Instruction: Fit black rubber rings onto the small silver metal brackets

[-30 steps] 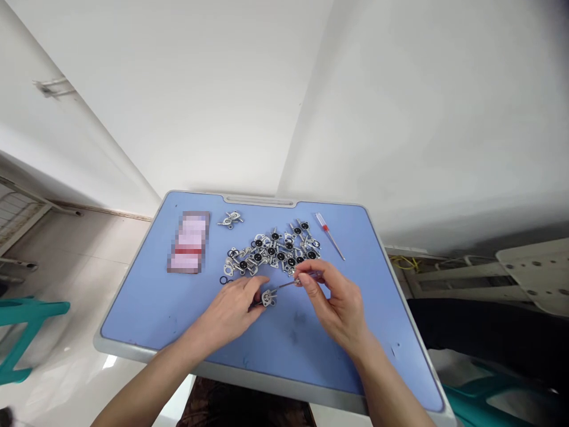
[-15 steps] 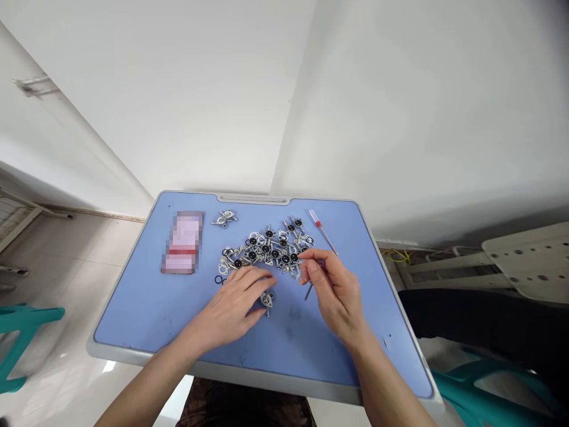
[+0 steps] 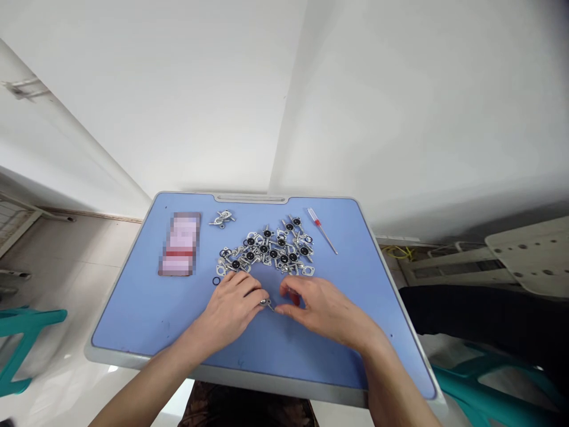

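Note:
My left hand point(image 3: 235, 301) is closed on a small metal fitting point(image 3: 265, 302), which pokes out between the thumb and fingers over the blue table point(image 3: 151, 320). Just to its right is my right hand point(image 3: 317, 305), thumb and fingers curved with a gap between them; the thumb tip is beside the fitting's thin end. Whether it touches cannot be told. Beyond both hands lies a pile of metal fittings with black round faces point(image 3: 273, 254), mixed with flat metal plates. A black ring point(image 3: 216, 281) rests left of my left hand.
A blurred phone-like object point(image 3: 180, 243) lies on the table's left. A few assembled metal pieces point(image 3: 222, 219) sit near the back edge. A screwdriver with a clear and red handle point(image 3: 322, 230) lies at the back right. Teal stools point(image 3: 26, 320) stand beside the table.
My left hand has closed round the fitting. My right hand has moved left and down toward it, and its fingers have parted. The dark shaft that showed under my right hand is no longer visible.

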`<state>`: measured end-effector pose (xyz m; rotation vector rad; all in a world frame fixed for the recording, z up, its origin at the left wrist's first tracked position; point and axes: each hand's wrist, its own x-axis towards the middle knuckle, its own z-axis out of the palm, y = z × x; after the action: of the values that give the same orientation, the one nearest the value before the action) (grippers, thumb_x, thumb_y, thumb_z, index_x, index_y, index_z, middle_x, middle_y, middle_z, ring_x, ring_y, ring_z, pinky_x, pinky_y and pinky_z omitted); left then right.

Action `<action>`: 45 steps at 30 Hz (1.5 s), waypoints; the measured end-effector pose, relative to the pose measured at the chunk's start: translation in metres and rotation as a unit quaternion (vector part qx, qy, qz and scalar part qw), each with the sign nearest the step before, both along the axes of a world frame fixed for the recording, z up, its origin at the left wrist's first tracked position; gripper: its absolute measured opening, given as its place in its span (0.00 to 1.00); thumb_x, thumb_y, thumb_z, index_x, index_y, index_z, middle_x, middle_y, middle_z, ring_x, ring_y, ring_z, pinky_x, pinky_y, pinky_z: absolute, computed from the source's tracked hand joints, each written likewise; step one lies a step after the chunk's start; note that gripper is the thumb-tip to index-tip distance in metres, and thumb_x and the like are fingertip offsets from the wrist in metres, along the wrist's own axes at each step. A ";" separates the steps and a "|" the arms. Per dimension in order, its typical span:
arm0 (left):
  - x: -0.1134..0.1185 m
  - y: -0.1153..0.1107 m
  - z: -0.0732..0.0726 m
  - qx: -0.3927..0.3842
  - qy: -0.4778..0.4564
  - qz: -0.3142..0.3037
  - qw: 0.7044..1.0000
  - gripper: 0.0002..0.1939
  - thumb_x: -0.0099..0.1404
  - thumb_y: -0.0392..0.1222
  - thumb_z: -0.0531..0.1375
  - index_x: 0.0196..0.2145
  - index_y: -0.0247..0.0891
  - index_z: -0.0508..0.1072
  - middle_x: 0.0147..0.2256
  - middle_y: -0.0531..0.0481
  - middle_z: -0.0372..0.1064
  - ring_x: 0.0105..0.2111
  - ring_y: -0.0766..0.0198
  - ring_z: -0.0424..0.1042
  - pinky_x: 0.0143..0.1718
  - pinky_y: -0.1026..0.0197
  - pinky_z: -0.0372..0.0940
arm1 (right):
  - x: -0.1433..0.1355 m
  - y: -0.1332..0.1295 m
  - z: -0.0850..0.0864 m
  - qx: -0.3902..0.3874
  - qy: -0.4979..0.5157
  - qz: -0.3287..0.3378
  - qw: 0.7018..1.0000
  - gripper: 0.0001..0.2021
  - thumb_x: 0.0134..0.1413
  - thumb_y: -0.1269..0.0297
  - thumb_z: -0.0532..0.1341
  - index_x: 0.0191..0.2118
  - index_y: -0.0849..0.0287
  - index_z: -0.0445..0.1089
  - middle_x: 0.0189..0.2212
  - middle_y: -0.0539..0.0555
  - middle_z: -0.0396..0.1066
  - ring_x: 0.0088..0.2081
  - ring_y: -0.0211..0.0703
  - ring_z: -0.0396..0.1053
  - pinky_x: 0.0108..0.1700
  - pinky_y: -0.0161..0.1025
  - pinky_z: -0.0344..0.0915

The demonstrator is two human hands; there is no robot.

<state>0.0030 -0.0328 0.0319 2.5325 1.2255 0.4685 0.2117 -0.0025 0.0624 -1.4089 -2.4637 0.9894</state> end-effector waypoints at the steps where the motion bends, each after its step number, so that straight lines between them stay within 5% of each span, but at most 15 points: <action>1: 0.000 0.000 0.000 0.006 -0.002 0.002 1.000 0.07 0.68 0.38 0.53 0.40 0.40 0.70 0.38 0.48 0.68 0.40 0.60 0.64 0.42 0.55 0.60 | -0.001 -0.001 -0.001 -0.005 -0.008 0.016 1.000 0.06 0.51 0.63 0.64 0.31 0.57 0.67 0.24 0.47 0.68 0.25 0.36 0.63 0.28 0.34 0.55; 7: 0.000 0.003 -0.004 0.009 0.011 0.023 1.000 0.06 0.67 0.39 0.54 0.39 0.40 0.71 0.37 0.48 0.69 0.40 0.59 0.65 0.41 0.54 0.60 | -0.009 -0.002 -0.007 0.011 -0.031 0.029 0.999 0.04 0.53 0.71 0.59 0.28 0.57 0.65 0.23 0.46 0.68 0.24 0.35 0.61 0.27 0.34 0.51; 24: 0.002 0.006 -0.003 -0.041 -0.037 0.071 0.996 0.05 0.62 0.37 0.61 0.37 0.41 0.71 0.35 0.53 0.70 0.40 0.60 0.66 0.42 0.55 0.59 | -0.016 -0.003 -0.014 0.024 -0.026 0.031 0.999 0.06 0.55 0.72 0.57 0.28 0.58 0.66 0.23 0.47 0.68 0.24 0.36 0.61 0.27 0.34 0.50; 45: 0.002 0.002 -0.001 -0.016 -0.015 0.033 0.999 0.02 0.65 0.38 0.58 0.35 0.39 0.70 0.34 0.52 0.69 0.39 0.60 0.64 0.43 0.54 0.57 | -0.017 -0.005 -0.010 0.008 -0.054 0.028 0.998 0.05 0.53 0.71 0.55 0.27 0.58 0.63 0.24 0.47 0.67 0.24 0.34 0.59 0.27 0.33 0.47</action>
<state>0.0048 -0.0303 0.0309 2.4555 1.2987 0.4956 0.1944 -0.0075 0.0528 -1.4323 -2.5947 0.9266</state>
